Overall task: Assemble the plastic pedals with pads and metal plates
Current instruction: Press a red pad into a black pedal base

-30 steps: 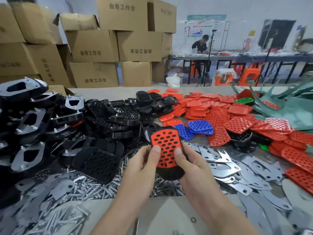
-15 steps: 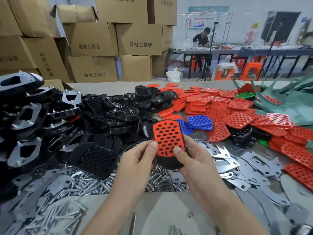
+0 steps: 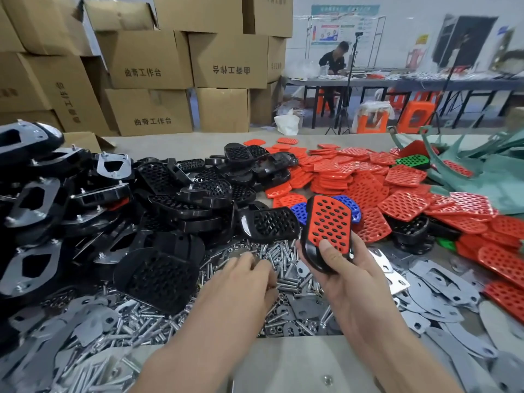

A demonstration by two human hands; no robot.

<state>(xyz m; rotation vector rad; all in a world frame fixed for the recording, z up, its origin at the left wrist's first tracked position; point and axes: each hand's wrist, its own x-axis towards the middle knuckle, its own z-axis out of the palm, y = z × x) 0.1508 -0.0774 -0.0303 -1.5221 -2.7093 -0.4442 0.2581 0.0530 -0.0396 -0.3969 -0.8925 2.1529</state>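
With the right hand (image 3: 348, 279) clamped on the pedal (image 3: 313, 258), the left hand (image 3: 243, 276), fingers curled into the bolts (image 3: 273, 251) just left of the pedal (grip unclear), should pinch one bolt cleanly by its shank.

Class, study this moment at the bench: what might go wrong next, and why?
The pedal is gripped by the right hand alone, so it might slip or its red pad might shift. The left hand reaches into tangled loose screws, so it might pick up several or scatter them.
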